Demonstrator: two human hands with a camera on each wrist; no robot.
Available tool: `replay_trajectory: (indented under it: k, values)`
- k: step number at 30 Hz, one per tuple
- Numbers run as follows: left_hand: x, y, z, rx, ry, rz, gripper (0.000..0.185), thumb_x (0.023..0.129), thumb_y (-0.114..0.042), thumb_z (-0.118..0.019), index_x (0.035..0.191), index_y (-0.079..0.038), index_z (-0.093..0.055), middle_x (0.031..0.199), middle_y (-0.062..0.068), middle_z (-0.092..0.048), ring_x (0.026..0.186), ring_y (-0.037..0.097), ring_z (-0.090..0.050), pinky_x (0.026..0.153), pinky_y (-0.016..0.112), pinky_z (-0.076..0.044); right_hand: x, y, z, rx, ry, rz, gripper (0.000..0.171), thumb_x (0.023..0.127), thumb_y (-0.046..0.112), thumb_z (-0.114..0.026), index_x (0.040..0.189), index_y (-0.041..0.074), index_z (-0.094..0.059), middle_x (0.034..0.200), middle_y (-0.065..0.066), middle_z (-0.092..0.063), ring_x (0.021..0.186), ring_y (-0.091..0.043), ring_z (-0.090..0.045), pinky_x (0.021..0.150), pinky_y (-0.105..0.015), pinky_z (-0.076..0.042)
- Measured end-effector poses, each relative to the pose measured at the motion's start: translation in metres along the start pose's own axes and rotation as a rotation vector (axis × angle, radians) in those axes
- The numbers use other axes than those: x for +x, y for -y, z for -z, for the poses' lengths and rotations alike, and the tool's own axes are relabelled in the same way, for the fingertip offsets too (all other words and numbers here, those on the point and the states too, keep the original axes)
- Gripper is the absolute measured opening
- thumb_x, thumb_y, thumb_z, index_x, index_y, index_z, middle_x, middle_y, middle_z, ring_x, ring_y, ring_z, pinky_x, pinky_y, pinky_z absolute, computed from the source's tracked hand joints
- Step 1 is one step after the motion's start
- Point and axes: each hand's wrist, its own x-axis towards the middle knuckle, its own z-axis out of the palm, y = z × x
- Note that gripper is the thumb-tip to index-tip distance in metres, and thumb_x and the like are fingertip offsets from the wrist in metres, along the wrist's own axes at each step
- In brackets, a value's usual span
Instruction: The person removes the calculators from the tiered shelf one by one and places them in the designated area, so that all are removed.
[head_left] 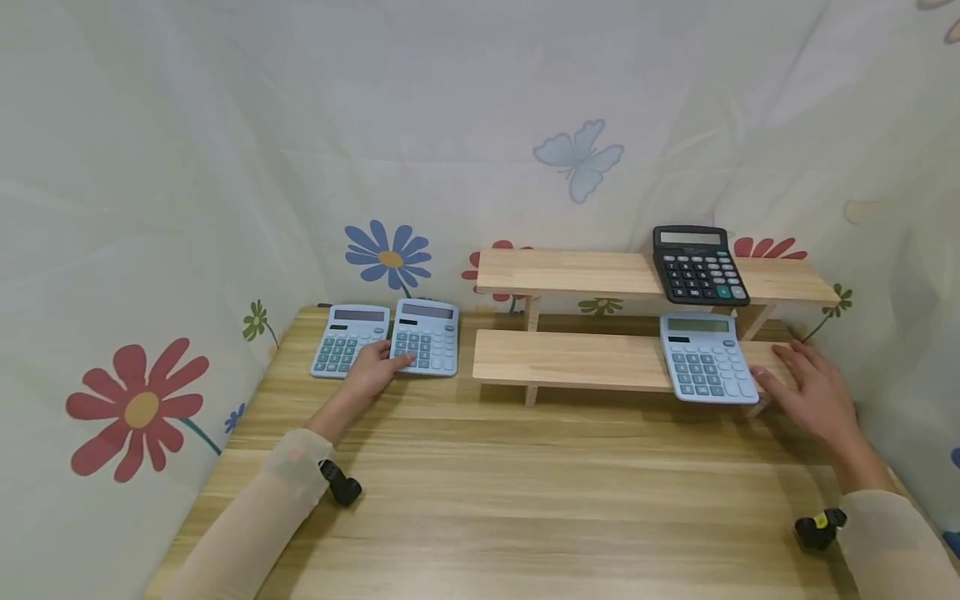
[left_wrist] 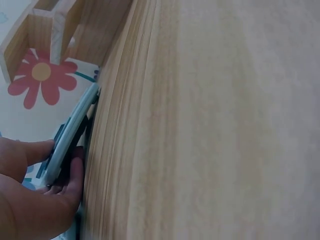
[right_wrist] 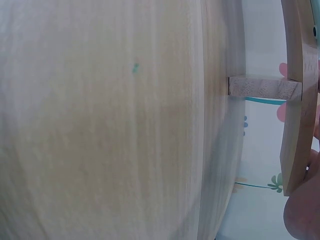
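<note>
Two light blue calculators lie side by side at the table's back left. My left hand [head_left: 382,362] holds the front left corner of the right-hand one [head_left: 427,335]; in the left wrist view the thumb and fingers [left_wrist: 35,195] pinch its thin edge [left_wrist: 70,137], which is slightly raised off the wood. A third light blue calculator [head_left: 706,357] lies on the lower shelf [head_left: 570,358] of a two-step wooden rack. My right hand [head_left: 791,379] lies on that shelf with straight fingers, right beside this calculator's right edge. A black calculator [head_left: 697,264] lies on the upper shelf [head_left: 570,272].
The other light blue calculator [head_left: 347,337] lies just left of my left hand. The wooden table [head_left: 525,500] stretches in front of the rack. Floral cloth walls [head_left: 135,250] close in on the left, back and right. The right wrist view shows the rack's board [right_wrist: 295,100] edge-on.
</note>
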Motion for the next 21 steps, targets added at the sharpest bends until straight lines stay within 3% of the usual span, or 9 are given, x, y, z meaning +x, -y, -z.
replay_trajectory:
  k: [11,15,21]
  values:
    - [-0.006,-0.001,0.009,-0.075,0.052,0.018,0.071,0.111,-0.018,-0.058,0.162,0.012,-0.02,0.157,0.032,-0.045,0.138,0.038,-0.055,0.11,0.042,-0.053,0.0,0.001,0.0,0.012,-0.005,0.006,0.078,0.11,0.05,-0.05,0.158,-0.01,-0.034,0.165,-0.04,-0.019,0.148,-0.064,-0.017,0.117,-0.081,-0.013]
    - [-0.008,-0.003,0.012,-0.023,0.065,0.003,0.069,0.112,-0.018,-0.055,0.162,0.013,-0.018,0.158,0.033,-0.043,0.139,0.039,-0.054,0.112,0.044,-0.052,-0.001,0.002,0.001,0.017,-0.005,-0.002,0.079,0.11,0.05,-0.049,0.158,-0.01,-0.033,0.165,-0.039,-0.018,0.148,-0.064,-0.016,0.117,-0.082,-0.013]
    - [-0.014,-0.006,0.012,0.163,0.029,-0.04,0.069,0.109,-0.023,-0.059,0.158,0.015,-0.029,0.156,0.035,-0.045,0.144,0.043,-0.047,0.121,0.052,-0.041,-0.001,0.003,0.001,0.009,-0.008,0.001,0.078,0.11,0.051,-0.048,0.157,-0.011,-0.034,0.164,-0.04,-0.02,0.148,-0.064,-0.017,0.118,-0.081,-0.014]
